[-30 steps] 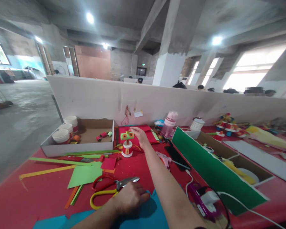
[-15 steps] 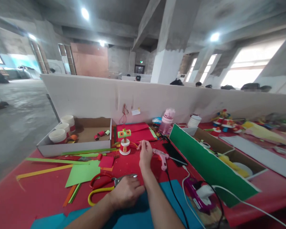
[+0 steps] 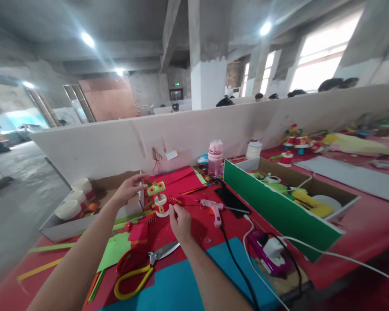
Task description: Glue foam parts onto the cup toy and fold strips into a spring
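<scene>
In the head view, the figure stands on the desk, the left hand with fingers loosely parted beside its green head, the right hand with fingers curled near its cup, and I cannot tell whether either holds anything.

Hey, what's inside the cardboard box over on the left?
White-and-red paper cups and an orange piece show inside the box, toward its left. The left hand and forearm cover part of its right side, so whatever lies behind them can't be seen.
</scene>
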`<act>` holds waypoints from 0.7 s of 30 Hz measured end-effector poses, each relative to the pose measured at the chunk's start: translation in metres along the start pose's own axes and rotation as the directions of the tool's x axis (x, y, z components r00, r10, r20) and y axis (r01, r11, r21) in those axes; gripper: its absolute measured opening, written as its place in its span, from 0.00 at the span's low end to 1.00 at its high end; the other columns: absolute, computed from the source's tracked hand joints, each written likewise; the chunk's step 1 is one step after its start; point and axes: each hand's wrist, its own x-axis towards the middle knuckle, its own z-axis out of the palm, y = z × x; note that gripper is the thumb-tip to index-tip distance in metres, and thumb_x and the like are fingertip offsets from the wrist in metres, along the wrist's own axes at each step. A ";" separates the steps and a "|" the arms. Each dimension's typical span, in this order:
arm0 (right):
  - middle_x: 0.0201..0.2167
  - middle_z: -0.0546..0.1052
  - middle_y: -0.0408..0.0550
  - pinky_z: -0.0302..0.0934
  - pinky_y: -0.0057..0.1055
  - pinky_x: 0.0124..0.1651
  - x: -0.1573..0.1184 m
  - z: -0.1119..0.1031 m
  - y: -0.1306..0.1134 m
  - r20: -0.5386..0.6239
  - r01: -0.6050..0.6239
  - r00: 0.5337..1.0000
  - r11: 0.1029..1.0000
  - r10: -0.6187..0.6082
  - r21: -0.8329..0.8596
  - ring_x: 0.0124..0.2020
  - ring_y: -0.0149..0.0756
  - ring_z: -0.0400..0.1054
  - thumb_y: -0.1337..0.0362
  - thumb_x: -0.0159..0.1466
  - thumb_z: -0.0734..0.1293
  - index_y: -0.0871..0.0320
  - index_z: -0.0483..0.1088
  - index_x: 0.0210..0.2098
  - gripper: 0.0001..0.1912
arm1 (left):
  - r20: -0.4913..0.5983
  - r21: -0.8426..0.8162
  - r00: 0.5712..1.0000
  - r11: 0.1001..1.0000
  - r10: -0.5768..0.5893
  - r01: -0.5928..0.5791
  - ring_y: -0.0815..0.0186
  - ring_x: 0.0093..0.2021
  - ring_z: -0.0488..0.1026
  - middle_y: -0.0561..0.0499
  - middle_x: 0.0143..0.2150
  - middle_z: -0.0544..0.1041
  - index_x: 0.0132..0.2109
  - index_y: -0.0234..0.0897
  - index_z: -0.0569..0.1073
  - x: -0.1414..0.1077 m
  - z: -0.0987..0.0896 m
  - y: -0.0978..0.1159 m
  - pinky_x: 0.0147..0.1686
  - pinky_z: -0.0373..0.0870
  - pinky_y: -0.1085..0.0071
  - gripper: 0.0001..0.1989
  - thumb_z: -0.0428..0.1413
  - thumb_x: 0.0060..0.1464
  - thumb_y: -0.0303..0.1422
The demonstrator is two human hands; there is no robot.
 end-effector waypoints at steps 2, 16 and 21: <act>0.21 0.69 0.45 0.49 0.29 0.31 -0.001 0.002 0.000 0.006 0.012 1.000 1.000 -0.012 -0.022 0.25 0.32 0.62 0.60 0.68 0.55 0.55 0.62 0.22 0.18 | 0.113 0.029 0.993 0.999 -0.025 0.022 0.60 0.39 0.72 0.47 0.38 0.78 0.51 0.33 0.73 0.009 0.000 0.000 0.39 0.68 0.68 0.33 0.65 0.38 0.43; 0.21 0.72 0.45 0.47 0.29 0.31 -0.001 0.005 -0.003 0.038 0.035 0.999 0.995 -0.031 -0.098 0.25 0.31 0.64 0.61 0.69 0.56 0.56 0.64 0.24 0.18 | 0.223 -0.123 0.972 0.987 -0.077 0.107 0.66 0.32 0.71 0.50 0.32 0.78 0.37 0.32 0.77 0.029 0.017 -0.004 0.37 0.66 0.70 0.23 0.66 0.38 0.46; 0.21 0.72 0.46 0.46 0.29 0.31 -0.001 0.005 -0.003 0.052 0.028 0.998 0.994 -0.023 -0.102 0.25 0.32 0.64 0.61 0.69 0.56 0.56 0.64 0.24 0.17 | 0.213 -0.065 0.976 0.996 -0.050 0.065 0.66 0.32 0.70 0.49 0.33 0.78 0.39 0.32 0.77 0.031 0.017 -0.006 0.36 0.66 0.71 0.24 0.65 0.39 0.46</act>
